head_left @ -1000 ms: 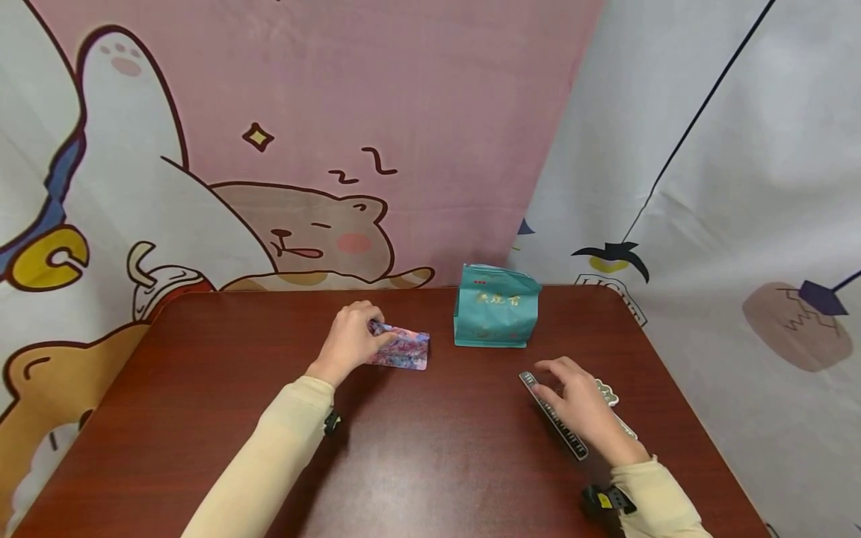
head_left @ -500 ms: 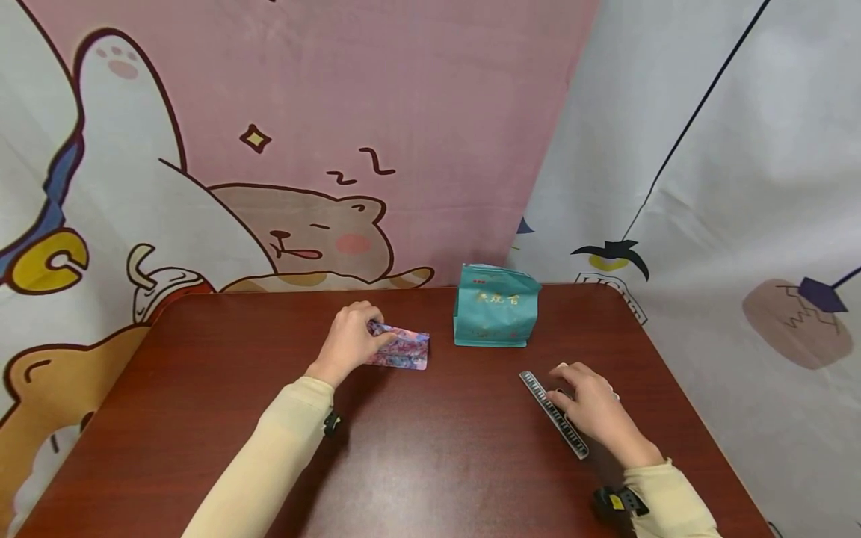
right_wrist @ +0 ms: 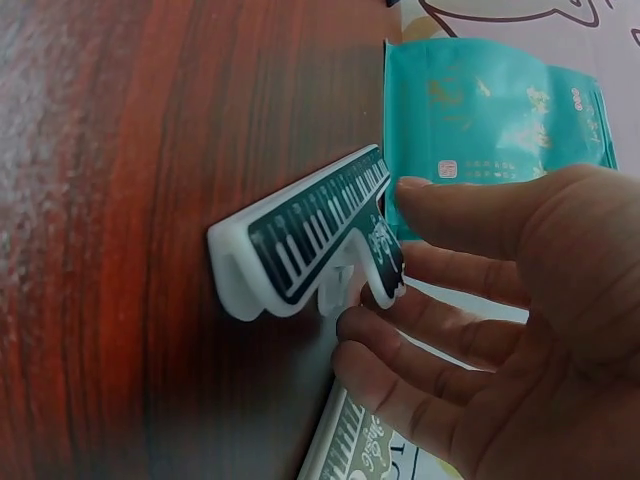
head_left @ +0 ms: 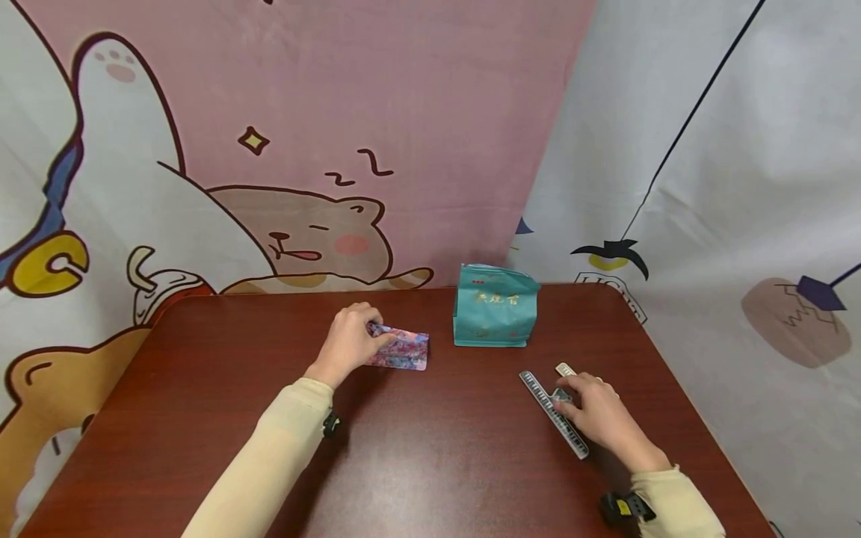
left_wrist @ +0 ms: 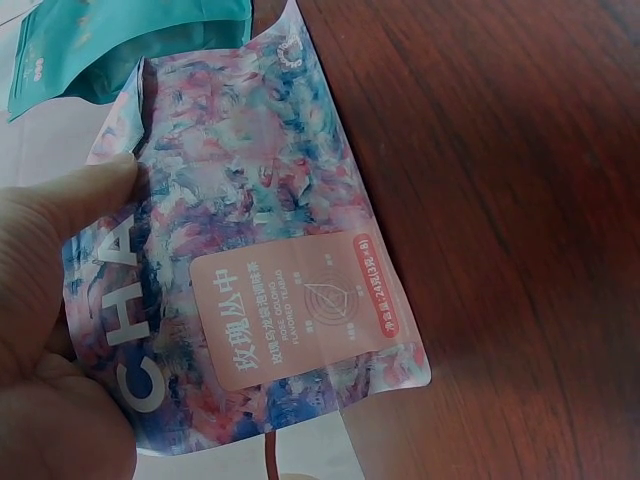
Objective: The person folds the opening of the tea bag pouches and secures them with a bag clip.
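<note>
My left hand grips a pink and blue patterned tea pouch, its thumb pressed along the edge with the large white letters. The pouch's label faces the left wrist camera. At the right, a dark clip with a piano-key pattern rests on the table. My right hand is at this clip's handle, thumb on one side and loosely bent fingers on the other. A second, paler piano-key clip lies beyond it, mostly hidden by the right hand in the head view.
A teal pouch with gold characters stands upright near the back edge of the brown table, between the two hands. Behind the table hangs a cartoon-printed cloth.
My right hand has shifted right and down from above the dark clip's far end to its handle, uncovering the paler clip's tip. The left hand and its pouch have stayed put.
</note>
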`<move>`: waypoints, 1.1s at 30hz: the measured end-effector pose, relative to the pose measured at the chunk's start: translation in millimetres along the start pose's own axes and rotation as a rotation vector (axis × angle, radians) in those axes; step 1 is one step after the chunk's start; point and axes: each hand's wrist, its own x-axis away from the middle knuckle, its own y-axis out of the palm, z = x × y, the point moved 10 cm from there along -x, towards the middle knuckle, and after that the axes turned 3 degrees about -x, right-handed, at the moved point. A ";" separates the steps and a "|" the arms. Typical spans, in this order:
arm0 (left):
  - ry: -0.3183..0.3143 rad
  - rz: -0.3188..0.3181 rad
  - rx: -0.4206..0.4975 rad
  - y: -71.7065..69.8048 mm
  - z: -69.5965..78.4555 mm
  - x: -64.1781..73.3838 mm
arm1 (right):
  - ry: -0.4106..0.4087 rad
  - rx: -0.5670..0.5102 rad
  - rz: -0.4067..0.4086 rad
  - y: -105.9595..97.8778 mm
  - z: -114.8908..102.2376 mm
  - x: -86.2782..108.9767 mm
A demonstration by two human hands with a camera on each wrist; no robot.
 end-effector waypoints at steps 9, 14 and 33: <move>-0.010 -0.005 -0.005 0.8 -2.4 0.7 | -0.002 0.021 0.015 1.8 3.3 0.2; -0.009 -0.001 -0.006 1.3 -2.9 0.9 | 0.008 0.028 0.005 3.8 5.3 0.9; 0.001 0.000 0.009 -0.1 -0.8 -0.5 | 0.054 0.037 0.020 5.1 11.7 1.1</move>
